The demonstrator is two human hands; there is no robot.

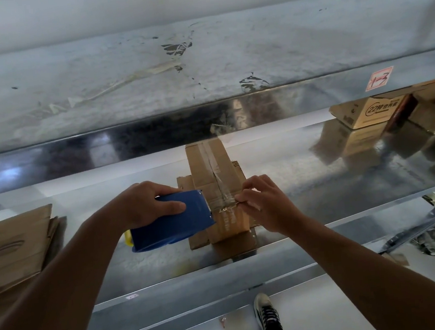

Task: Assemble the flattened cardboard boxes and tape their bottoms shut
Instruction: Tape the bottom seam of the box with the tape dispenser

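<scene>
Head view has your left grip (pixel 148 202) clasping the dispenser (pixel 173 223), right grip (pixel 264 203) pinching tape (pixel 211 152), box (pixel 200 167) nearly sealed, flats (pixel 14 245) not yet assembled.

The box (pixel 200 166) sits on the bench (pixel 305 180) between left hand (pixel 145 203), gripping the tape dispenser (pixel 174 225), and right hand (pixel 265 202), pinching tape (pixel 227 204); flattened boxes (pixel 14 248) lie farther left.

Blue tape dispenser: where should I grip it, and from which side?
Grip the blue tape dispenser across its broad flat top, coming from the left as the left hand does; its cutter edge points right, against the taped box, so avoid that end.
</scene>
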